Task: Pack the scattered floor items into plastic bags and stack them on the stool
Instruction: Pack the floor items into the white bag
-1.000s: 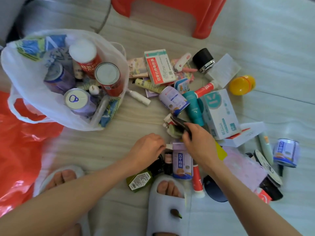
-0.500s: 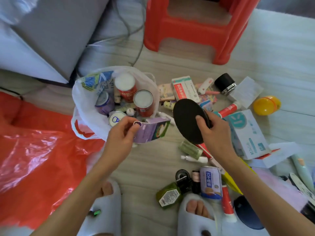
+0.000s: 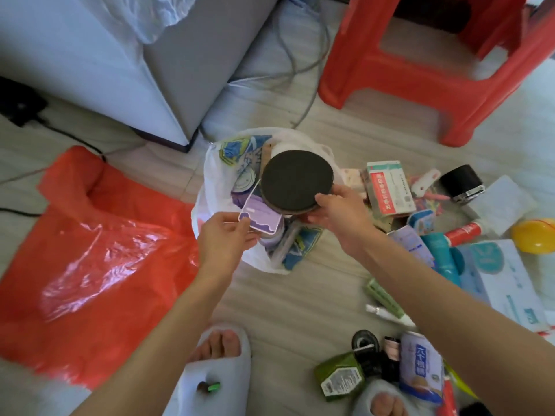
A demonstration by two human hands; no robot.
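Observation:
A white plastic bag [image 3: 207, 187] stands open on the floor at centre, holding cans and packets. My left hand [image 3: 223, 240] pinches a small purple box [image 3: 259, 219] over the bag's near side. My right hand [image 3: 339, 210] grips the edge of a flat black round disc [image 3: 297, 178], held level above the bag's mouth. The red stool [image 3: 399, 76] stands beyond the bag at the upper right. Scattered items lie on the floor to the right, among them a red-and-white box [image 3: 390, 187], a black jar [image 3: 461, 181] and a yellow ball [image 3: 536, 235].
A red plastic bag [image 3: 99, 253] lies flat on the floor at left. A grey appliance [image 3: 126, 58] and cables [image 3: 300, 64] are behind the white bag. A white carton [image 3: 507, 280], a teal bottle [image 3: 441, 253], a green bottle [image 3: 339, 376] and a can [image 3: 422, 367] lie near my slippered feet.
Both hands lifted from the floor pile to the white bag. The left now holds the purple box over its near side, and the right has brought the black disc above its mouth.

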